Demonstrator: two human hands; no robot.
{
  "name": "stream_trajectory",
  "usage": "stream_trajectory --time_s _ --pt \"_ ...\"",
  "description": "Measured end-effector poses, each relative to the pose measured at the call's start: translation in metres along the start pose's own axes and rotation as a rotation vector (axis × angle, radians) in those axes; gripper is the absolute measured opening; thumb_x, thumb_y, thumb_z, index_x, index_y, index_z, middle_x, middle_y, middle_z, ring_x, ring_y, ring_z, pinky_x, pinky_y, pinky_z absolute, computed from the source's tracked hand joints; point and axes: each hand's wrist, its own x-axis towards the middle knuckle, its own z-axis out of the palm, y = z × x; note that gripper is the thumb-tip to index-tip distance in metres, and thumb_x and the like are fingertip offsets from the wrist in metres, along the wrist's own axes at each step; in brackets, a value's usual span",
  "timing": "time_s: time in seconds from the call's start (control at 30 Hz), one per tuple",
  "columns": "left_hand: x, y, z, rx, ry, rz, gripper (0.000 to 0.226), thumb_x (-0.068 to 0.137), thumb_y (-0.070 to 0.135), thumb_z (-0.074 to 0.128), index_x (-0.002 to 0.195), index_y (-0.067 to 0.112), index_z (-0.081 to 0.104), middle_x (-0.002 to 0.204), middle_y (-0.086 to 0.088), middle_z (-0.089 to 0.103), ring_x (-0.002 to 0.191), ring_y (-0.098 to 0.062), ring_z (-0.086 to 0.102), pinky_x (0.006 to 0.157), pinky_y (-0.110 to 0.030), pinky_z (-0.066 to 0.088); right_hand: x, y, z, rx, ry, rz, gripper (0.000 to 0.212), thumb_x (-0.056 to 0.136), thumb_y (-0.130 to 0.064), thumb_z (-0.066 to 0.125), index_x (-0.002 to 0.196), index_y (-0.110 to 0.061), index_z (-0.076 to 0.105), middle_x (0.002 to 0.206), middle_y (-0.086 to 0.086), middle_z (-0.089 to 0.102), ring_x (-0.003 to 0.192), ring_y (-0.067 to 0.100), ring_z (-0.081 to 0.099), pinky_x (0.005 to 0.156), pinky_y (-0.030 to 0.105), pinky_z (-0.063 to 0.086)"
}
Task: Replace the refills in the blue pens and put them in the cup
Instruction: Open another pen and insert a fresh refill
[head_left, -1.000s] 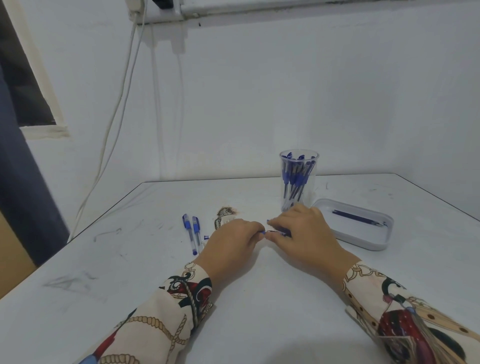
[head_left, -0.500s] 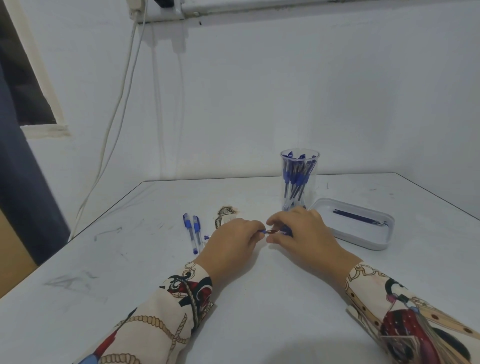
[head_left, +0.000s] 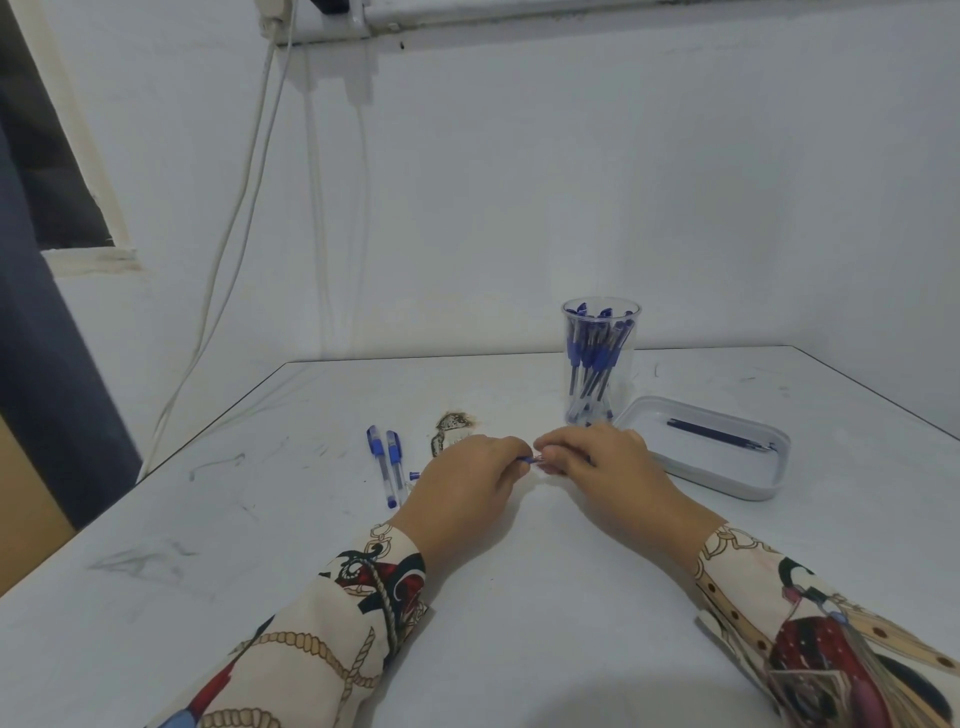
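1. Two blue pens (head_left: 387, 466) lie side by side on the white table (head_left: 519, 597), left of the hands; a small blue cap (head_left: 414, 474) lies just beside them.
2. One clear cup (head_left: 600, 358) holds a bundle of blue pens, too crowded to count.
3. One white tray (head_left: 727, 478), right of the cup, holds dark refills (head_left: 719, 434); their number cannot be told.
4. Left hand (head_left: 467, 483) and right hand (head_left: 602, 462) meet low over the table, knuckles up, fingers curled, each pinching one end of one pen (head_left: 531, 459); only a short blue part shows between them.
5. Compared with a second ago, both hands have risen slightly off the table, with the pen now more exposed between the fingertips.
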Motion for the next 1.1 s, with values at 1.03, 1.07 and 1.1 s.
stream_trajectory --time_s 1.03,1.07,1.1 --pt "-0.002 -0.004 -0.004 -0.046 0.006 -0.071 0.025 0.097 0.020 0.041 0.116 0.022 0.057 0.104 0.000 0.065 0.097 -0.018 0.055 0.082 -0.034 0.045 0.003 0.024 -0.010 -0.304 -0.100 0.007 0.016 0.088 -0.030 0.056 0.091 -0.035 0.071 0.082 -0.018 0.056 0.089 0.012 0.051 0.083 0.027 0.038" --pt "-0.002 -0.004 -0.003 -0.046 0.004 -0.071 0.025 0.097 0.020 0.041 0.116 0.022 0.057 0.104 0.000 0.065 0.097 -0.018 0.055 0.082 -0.034 0.045 0.004 0.023 -0.009 -0.343 -0.110 -0.033 0.017 0.089 -0.031 0.055 0.095 -0.035 0.070 0.087 -0.015 0.058 0.091 0.012 0.050 0.082 0.027 0.035" --pt "-0.002 -0.004 -0.003 -0.045 0.002 -0.072 0.025 0.097 0.020 0.041 0.116 0.023 0.057 0.104 -0.001 0.065 0.097 -0.018 0.055 0.082 -0.034 0.045 0.005 0.023 -0.009 -0.362 -0.113 -0.061 0.017 0.090 -0.031 0.054 0.097 -0.035 0.070 0.090 -0.014 0.059 0.092 0.011 0.049 0.082 0.027 0.033"
